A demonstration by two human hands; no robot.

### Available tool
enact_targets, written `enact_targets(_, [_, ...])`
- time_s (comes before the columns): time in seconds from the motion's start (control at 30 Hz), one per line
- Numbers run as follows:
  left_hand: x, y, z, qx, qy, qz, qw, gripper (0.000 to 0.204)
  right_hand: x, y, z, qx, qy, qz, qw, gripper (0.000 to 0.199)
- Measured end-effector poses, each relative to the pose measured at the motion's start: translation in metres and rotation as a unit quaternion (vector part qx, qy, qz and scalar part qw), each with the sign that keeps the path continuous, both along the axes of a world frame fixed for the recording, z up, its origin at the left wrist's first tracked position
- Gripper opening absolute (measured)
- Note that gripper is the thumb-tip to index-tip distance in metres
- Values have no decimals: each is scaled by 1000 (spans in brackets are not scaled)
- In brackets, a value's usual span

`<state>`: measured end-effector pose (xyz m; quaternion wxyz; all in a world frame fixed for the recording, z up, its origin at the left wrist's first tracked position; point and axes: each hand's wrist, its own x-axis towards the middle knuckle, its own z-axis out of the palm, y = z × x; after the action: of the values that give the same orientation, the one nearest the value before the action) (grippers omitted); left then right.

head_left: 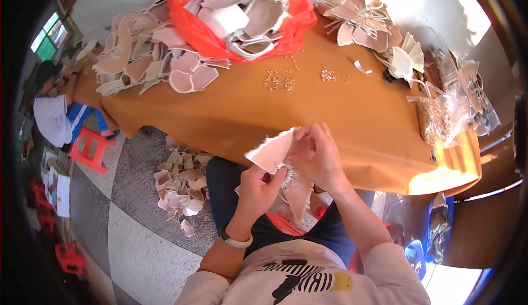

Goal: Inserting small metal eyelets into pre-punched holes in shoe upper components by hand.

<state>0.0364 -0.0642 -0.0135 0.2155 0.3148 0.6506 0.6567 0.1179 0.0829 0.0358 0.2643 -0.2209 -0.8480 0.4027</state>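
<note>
In front of my lap, just off the table's near edge, both hands hold a pale pink fabric piece [273,150] with a rough whitish edge; it looks like a bra part. My left hand [257,192] pinches its lower edge between thumb and fingers. Higher up on the right, my right hand [322,159] has its fingers closed on the same piece. Gathered white strands or edges and more pink fabric [297,192] hang below the hands. Whether the hanging fabric is joined to the held piece, I cannot tell.
A red plastic bag [184,14] of similar pieces stands on the brown-covered table [231,104], beside loose piles [132,57]. Small gold-coloured bits [328,74] lie there, and a clear bag [434,118] holds more. Floor pile [184,181]; red stool [91,148] near a seated person [52,107].
</note>
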Motion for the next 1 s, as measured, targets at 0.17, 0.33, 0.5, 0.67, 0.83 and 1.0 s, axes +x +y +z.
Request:
enact_targets(0.17, [-13, -5, 2, 39, -60, -9, 997, 19, -15, 17, 6, -14, -11, 74, 997, 32])
enact_targets(0.33, [-22, -7, -28, -1, -174, 15, 985, 18, -75, 75, -7, 3, -16, -22, 1000, 14])
enact_targets(0.5, [-21, 4, -31, 52, -184, 10, 981, 20, -108, 101, -14, 127, -25, 44, 991, 15])
enact_targets(0.67, [-24, 3, -27, 92, -232, 10, 968, 21, -117, 104, -15, 217, -73, 29, 973, 10])
enact_targets(0.83, [-27, 8, -29, 116, -259, -18, 959, 23, -116, 108, -12, 250, -151, 29, 956, 8])
enact_targets(1.0, [-27, 12, -17, -9, -212, -26, 977, 22, -101, 119, -11, 263, -98, 71, 957, 6])
